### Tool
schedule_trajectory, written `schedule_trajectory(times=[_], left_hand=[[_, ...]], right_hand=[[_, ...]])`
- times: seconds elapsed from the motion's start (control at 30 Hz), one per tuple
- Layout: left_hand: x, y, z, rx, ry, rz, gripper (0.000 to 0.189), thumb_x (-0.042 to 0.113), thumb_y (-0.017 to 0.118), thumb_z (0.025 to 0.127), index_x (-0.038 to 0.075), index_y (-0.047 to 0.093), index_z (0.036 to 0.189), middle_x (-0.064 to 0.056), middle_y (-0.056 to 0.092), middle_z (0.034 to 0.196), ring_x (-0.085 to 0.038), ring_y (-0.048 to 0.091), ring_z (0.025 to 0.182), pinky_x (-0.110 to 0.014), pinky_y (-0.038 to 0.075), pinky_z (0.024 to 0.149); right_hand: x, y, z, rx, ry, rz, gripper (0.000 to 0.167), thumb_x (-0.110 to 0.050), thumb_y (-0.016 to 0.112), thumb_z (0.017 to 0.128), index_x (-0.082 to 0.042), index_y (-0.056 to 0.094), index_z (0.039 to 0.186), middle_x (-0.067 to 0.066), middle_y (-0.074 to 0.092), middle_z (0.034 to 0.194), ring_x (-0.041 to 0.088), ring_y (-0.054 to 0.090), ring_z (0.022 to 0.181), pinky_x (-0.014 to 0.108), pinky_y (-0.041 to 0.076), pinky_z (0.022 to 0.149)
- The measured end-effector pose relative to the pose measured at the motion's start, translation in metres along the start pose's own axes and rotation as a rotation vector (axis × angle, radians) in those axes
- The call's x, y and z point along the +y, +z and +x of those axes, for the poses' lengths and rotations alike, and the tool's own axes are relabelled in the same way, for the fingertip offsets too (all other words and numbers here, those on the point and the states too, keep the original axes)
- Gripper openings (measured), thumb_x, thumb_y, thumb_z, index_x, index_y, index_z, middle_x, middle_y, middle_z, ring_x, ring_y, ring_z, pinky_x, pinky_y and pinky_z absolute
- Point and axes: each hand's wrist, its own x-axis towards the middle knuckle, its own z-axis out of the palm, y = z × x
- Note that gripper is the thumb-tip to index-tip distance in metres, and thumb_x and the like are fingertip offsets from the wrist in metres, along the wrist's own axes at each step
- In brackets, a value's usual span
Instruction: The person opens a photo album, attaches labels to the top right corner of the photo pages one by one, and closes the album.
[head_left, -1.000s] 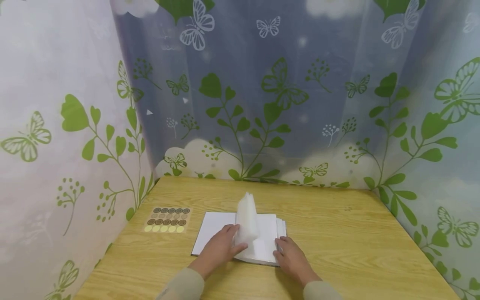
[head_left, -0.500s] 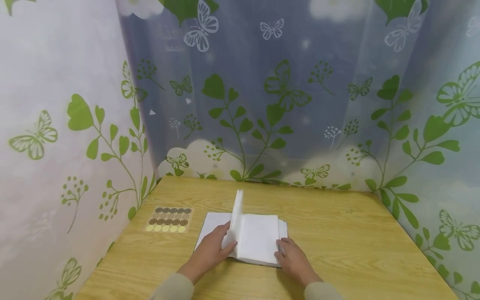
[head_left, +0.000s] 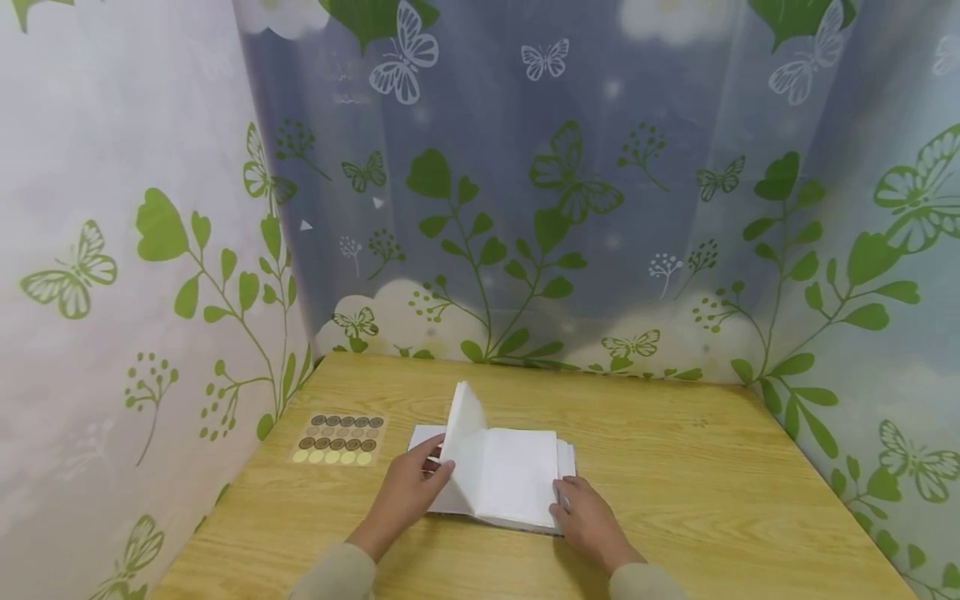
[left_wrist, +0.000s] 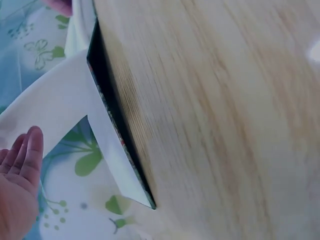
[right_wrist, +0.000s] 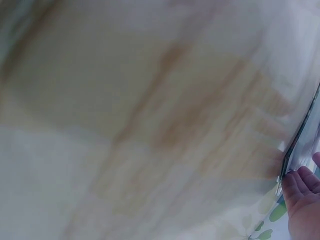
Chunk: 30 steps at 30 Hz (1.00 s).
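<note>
"Where's the book (head_left: 521,479)?"

"Spread on the table (head_left: 697,483), near and central, its raised pages (head_left: 465,440) leaning left."

"Who's got those?"

"The left hand (head_left: 405,487) supports them from the left, not clenched. The right hand (head_left: 588,512) touches the book's right edge; whether it pinches or merely rests there I can't tell, as its wrist view is blurred and cropped."

"So which step is this?"

"Turning pages, I'd judge, partway over. The next move calls for laying them down to the left, with the right side kept steady."

"Do the wrist views add anything?"

"The left one shows straight fingers (left_wrist: 31,155), partly hidden in the head view, and a dark cover edge (left_wrist: 120,130). Only the head view has the sticker sheet (head_left: 337,440), left of the book."

"And beyond?"

"A leafy curtain (head_left: 637,250) at the table's far edge."
</note>
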Motion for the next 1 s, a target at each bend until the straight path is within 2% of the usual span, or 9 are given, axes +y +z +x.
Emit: schedule_trajectory(times=[0.27,0.37,0.47,0.6,0.77,0.87,1.0], left_hand=[[-0.007,-0.008,-0.003,0.065,-0.138,-0.149,0.038,0.009,0.067,0.091,-0.006,0.063,0.126,-0.005,0.063,0.086,-0.014,0.063,0.074,-0.025,0.056,0.064],[-0.011,-0.011,-0.005,0.063,-0.184,-0.196,0.041,0.008,0.067,0.09,-0.009,0.06,0.127,-0.007,0.062,0.085,-0.016,0.065,0.074,-0.027,0.058,0.066],[-0.017,-0.014,-0.007,0.062,-0.218,-0.206,0.043,0.006,0.067,0.089,-0.011,0.058,0.128,-0.008,0.062,0.087,-0.018,0.067,0.074,-0.029,0.059,0.068],[-0.024,-0.019,-0.009,0.058,-0.264,-0.141,0.046,0.006,0.067,0.087,-0.011,0.058,0.129,-0.008,0.062,0.089,-0.018,0.066,0.074,-0.03,0.058,0.067],[-0.03,-0.024,-0.011,0.049,-0.306,0.004,0.046,0.008,0.066,0.088,-0.009,0.057,0.13,-0.015,0.065,0.103,-0.028,0.064,0.092,-0.041,0.056,0.08],[-0.031,-0.026,-0.012,0.038,-0.304,0.077,0.044,0.01,0.066,0.09,-0.01,0.057,0.129,-0.023,0.063,0.113,-0.038,0.061,0.104,-0.049,0.053,0.088],[-0.032,-0.023,-0.011,0.014,-0.272,0.105,0.041,0.01,0.067,0.091,-0.009,0.059,0.126,-0.028,0.061,0.118,-0.043,0.059,0.11,-0.053,0.051,0.093]], right_hand=[[0.001,0.001,-0.001,0.002,-0.013,-0.001,0.041,-0.014,0.062,0.096,0.008,0.057,0.131,0.029,0.05,0.137,0.046,0.045,0.13,0.059,0.035,0.108],[0.002,0.001,0.0,-0.004,-0.006,-0.005,0.041,-0.014,0.062,0.097,0.007,0.057,0.132,0.029,0.049,0.138,0.046,0.045,0.13,0.059,0.034,0.108],[0.002,0.0,0.0,-0.006,0.0,-0.001,0.042,-0.015,0.062,0.097,0.007,0.057,0.132,0.029,0.049,0.138,0.046,0.045,0.13,0.059,0.034,0.108],[0.001,0.0,-0.001,-0.005,-0.002,0.005,0.042,-0.014,0.062,0.096,0.007,0.057,0.132,0.029,0.049,0.137,0.046,0.045,0.13,0.059,0.035,0.107],[0.001,-0.001,-0.001,0.0,-0.013,0.005,0.041,-0.014,0.062,0.096,0.008,0.057,0.131,0.029,0.05,0.137,0.046,0.045,0.13,0.059,0.035,0.108],[0.001,-0.001,-0.002,0.002,-0.018,0.005,0.042,-0.014,0.063,0.096,0.008,0.057,0.131,0.029,0.05,0.137,0.046,0.045,0.129,0.059,0.035,0.107],[0.001,-0.001,-0.001,0.002,-0.018,0.006,0.042,-0.014,0.063,0.096,0.008,0.057,0.131,0.029,0.051,0.136,0.046,0.045,0.13,0.059,0.035,0.108]])
